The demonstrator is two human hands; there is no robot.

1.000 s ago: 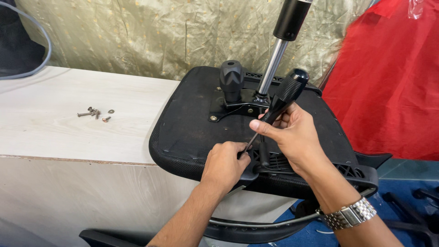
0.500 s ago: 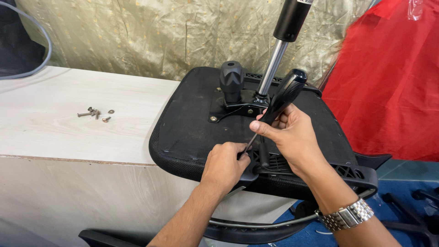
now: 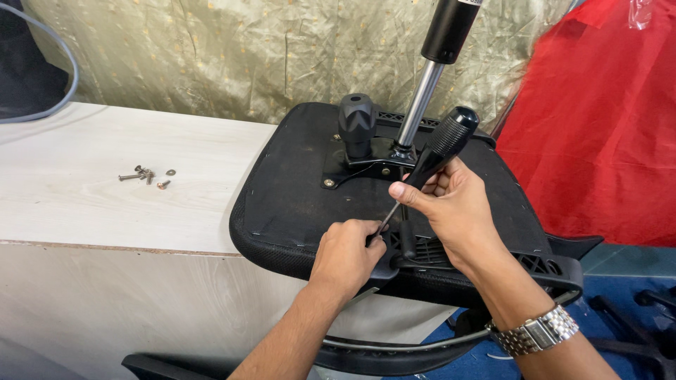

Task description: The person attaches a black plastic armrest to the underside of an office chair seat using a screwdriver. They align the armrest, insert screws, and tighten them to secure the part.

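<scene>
Workshop corner, pretty cluttered from where I'm watching

Crinkly gold-green sheet hangs across the back, red cloth drapes on one side, pale wooden bench fills the other, and blue floor shows below, all evenly lit.

The left hand hides the screwdriver tip.

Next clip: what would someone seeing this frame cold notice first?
Two bare hands meet at the centre over an upturned black chair seat lying on a pale wooden table. The right hand grips a black-handled screwdriver, its shaft angled down toward the left hand at the seat's near edge. Behind them a shiny gas-lift column rises from the seat, and a few loose screws lie on the table at left.
</scene>
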